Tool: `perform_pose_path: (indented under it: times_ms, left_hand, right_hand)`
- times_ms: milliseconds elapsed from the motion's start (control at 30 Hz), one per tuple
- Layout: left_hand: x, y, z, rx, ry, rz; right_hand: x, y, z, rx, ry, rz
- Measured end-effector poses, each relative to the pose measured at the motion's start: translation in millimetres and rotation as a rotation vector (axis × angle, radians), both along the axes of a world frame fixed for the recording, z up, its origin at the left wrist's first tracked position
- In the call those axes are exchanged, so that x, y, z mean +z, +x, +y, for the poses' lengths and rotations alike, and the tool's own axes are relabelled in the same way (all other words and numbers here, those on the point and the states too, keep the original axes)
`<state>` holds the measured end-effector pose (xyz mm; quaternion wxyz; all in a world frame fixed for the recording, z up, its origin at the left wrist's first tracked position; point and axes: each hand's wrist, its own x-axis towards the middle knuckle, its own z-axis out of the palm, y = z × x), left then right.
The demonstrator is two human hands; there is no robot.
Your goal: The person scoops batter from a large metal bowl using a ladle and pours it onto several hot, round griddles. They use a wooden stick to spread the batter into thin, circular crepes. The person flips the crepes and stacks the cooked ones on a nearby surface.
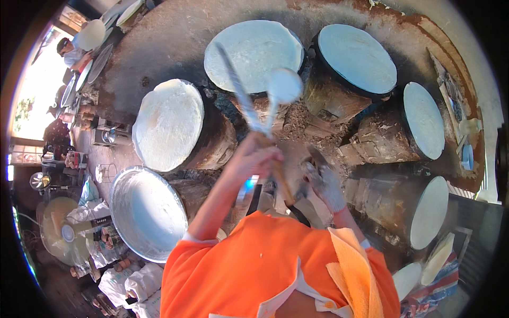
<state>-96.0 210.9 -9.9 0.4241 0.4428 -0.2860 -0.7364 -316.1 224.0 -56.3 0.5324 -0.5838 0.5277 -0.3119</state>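
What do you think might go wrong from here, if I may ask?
The left hand grips a long blade and a ladle together, so one might slip. In this view the blade overlaps the pale round sheet at top centre, so it could nick that sheet if lowered.

Griddles (335, 75) around the left fingers (269, 154) and right fingers (316, 177)

Two lie ahead, one left of the left fingers, two right of the right fingers. Behind and left sits the basin (121, 204), the fan (55, 228) farther left. The blade (230, 66) and ladle (285, 86) extend ahead from the left fingers.
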Motion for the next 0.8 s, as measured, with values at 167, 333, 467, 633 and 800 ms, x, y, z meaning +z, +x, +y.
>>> perform_pose_path:
  times_ms: [167, 333, 467, 633, 800]
  left_hand:
    - [22.2, 89.9, 17.9, 0.361, -0.344, 0.407]
    - [71.8, 135.5, 36.3, 0.779, -0.057, 0.017]
    - [39.7, 171.9, 110.7, 0.834, -0.527, 0.36]
    - [1.8, 211.1, 120.3, 1.161, -0.102, 0.204]
    - [28.2, 225.3, 160.5, 1.054, -0.059, 0.0]
  right_hand:
    - [-61.9, 53.5, -84.9, 0.325, -0.201, 0.149]
    - [-119.8, 165.9, -159.0, 0.621, 0.19, -0.159]
    - [-69.6, 269.0, -174.4, 0.529, 0.009, 0.041]
    - [-84.6, 352.5, -241.1, 0.344, -0.437, 0.387]
    - [-103.8, 383.9, -246.7, 0.472, -0.472, 0.687]
